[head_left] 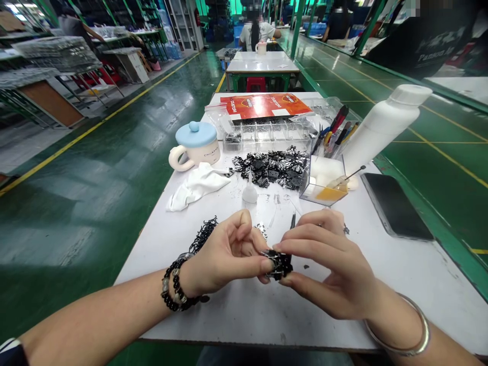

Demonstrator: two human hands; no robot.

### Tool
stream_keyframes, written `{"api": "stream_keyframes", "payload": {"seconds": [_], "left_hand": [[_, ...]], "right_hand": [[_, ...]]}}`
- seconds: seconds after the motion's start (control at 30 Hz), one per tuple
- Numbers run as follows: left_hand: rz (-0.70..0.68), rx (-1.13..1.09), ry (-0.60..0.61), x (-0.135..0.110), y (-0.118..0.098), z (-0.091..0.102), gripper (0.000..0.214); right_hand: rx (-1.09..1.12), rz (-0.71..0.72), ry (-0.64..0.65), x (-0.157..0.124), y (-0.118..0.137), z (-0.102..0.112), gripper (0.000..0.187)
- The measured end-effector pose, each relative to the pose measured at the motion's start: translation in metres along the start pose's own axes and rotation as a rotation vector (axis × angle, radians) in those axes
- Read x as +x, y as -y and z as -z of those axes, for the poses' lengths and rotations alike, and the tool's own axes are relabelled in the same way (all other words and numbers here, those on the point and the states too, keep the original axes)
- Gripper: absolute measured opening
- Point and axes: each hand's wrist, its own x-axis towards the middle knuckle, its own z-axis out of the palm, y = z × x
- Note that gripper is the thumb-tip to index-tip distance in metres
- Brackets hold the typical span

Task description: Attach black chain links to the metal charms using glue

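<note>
The left hand (229, 254) and the right hand (335, 264) meet over the white table (236, 320) and hold a small black part (281, 265) between them. The left grip is closed on its left side, with the thumb pressed on it. The right grip is clamped on it too, with a finger on top and the thumb under. The small black part is up in the fingers, and some of it is hidden.

Going by a clock around that part, a big heap of black pieces (270, 168) lies at twelve. Behind the heap are a clear tray (270, 133) and an orange sheet (263, 107). A little clear bottle (249, 194) stands between eleven and twelve. The mug (202, 152) with a blue lid is at eleven, and a white cloth (200, 187) lies just in front of it. A pile of thin black bits (205, 233) is at ten. At one are a clear box (305, 189) of tools and a tall white bottle (385, 124). A dark phone (396, 206) lies flat at two.
</note>
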Motion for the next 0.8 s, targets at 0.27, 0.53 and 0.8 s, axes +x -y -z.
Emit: {"api": "stream_keyframes", "payload": {"seconds": [0.27, 0.53, 0.8], "left_hand": [[0.129, -0.069, -0.074, 0.004, -0.003, -0.002, 0.038], [0.194, -0.231, 0.089, 0.006, -0.008, 0.006, 0.024], [0.171, -0.010, -0.126, 0.008, -0.007, 0.003, 0.017]], "right_hand": [[0.011, -0.063, 0.013, 0.000, -0.002, 0.000, 0.023], [0.400, -0.370, -0.003, -0.003, -0.008, -0.004, 0.019], [0.971, -0.735, -0.120, -0.002, -0.020, -0.011, 0.022]]}}
